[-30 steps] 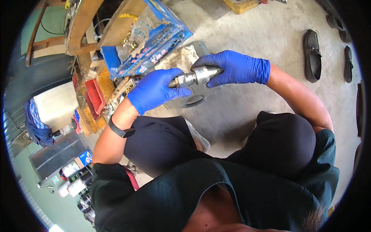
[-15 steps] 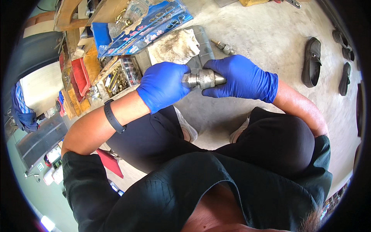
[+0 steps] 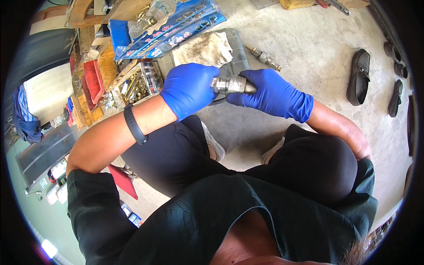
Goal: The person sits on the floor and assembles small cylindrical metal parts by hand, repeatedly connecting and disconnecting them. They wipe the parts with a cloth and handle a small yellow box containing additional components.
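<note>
A shiny metal fitting (image 3: 233,85), cylindrical with a tapered right end, is held nearly level between both hands above the floor. My left hand (image 3: 189,90), in a blue glove, is wrapped round its left end and hides that part. My right hand (image 3: 274,93), gloved the same way, grips the tapered right end between thumb and fingers. Beyond my right hand, a similar slim metal fitting (image 3: 263,57) lies on the floor. A stained whitish cloth (image 3: 203,49) rests on a dark grey case (image 3: 238,43) just past the hands.
At far left stand a torn blue cardboard box (image 3: 165,35), a tray of small metal parts (image 3: 135,90) and a red tray (image 3: 93,79) among wood pieces. Black shoes (image 3: 358,77) sit on the concrete floor at right. A wrench (image 3: 339,6) lies at the far edge.
Both hands stay on the fitting and have turned slightly round it; the hex part by my left hand shows less. The view has shifted a little, moving the background slightly right and down.
</note>
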